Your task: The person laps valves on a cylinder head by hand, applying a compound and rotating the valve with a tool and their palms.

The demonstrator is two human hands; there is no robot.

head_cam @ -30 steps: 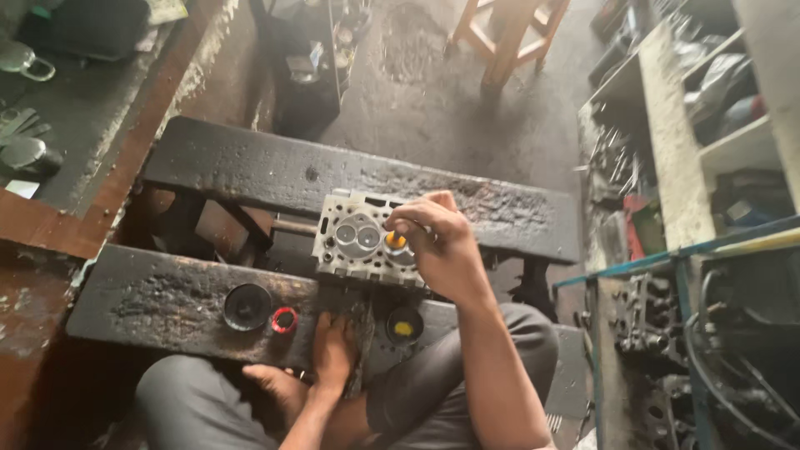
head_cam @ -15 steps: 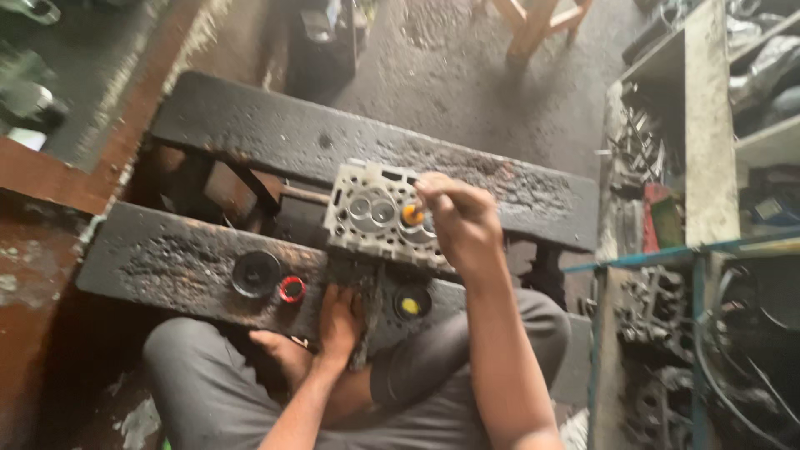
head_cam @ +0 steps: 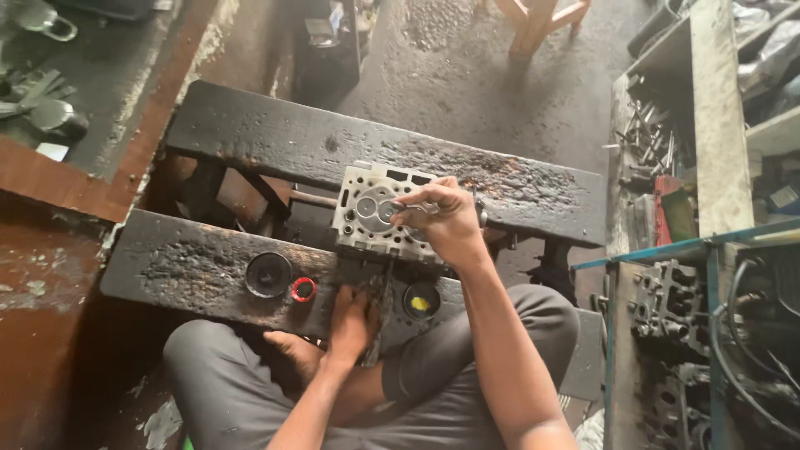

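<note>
1. Cylinder head (head_cam: 371,212): pale metal, valve face up, bridging the gap between two blackened planks, mid-scene.
2. Right hand (head_cam: 443,218): fingers curled closed over the head's right part; what they pinch cannot be told.
3. Left hand (head_cam: 350,325): on the near plank (head_cam: 192,267), gripping a dark part below the head.
4. Black cup (head_cam: 268,274) and red ring (head_cam: 303,289) left of that hand; yellow-centred cup (head_cam: 421,301) right.

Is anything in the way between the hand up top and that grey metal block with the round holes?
No. The right hand already rests on the metal block, so nothing sits between them. The left hand is lower, at the front plank's edge.
</note>
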